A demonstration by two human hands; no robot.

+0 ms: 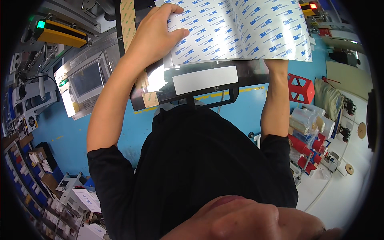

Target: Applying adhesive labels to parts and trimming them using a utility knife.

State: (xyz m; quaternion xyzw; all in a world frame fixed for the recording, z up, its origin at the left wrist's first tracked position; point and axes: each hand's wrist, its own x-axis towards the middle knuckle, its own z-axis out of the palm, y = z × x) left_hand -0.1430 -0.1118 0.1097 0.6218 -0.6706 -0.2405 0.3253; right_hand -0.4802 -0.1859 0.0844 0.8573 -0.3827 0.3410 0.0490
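Observation:
A white adhesive-backed liner sheet [216, 38] with repeated blue print lies across a dark, glossy panel-like work surface [160, 78] at the top. My left hand [160, 32] rests at its left edge. The thumb and forefinger are apart on the sheet, and the other fingers are mostly out of sight. My right forearm reaches under the sheet's right half, which is raised and bowed. Only the right wrist [277, 66] shows below its edge; the fingers are hidden. A blank white strip [206, 82] lies on the dark surface, nearer to me than the sheet.
Tan tape [151, 99] runs along the surface's left side. A black handle-like frame [232, 96] juts from its near edge. Left stands a metal-cased machine with a screen [86, 78]; right are a red bracket [301, 89] and several rolls [306, 120] of material.

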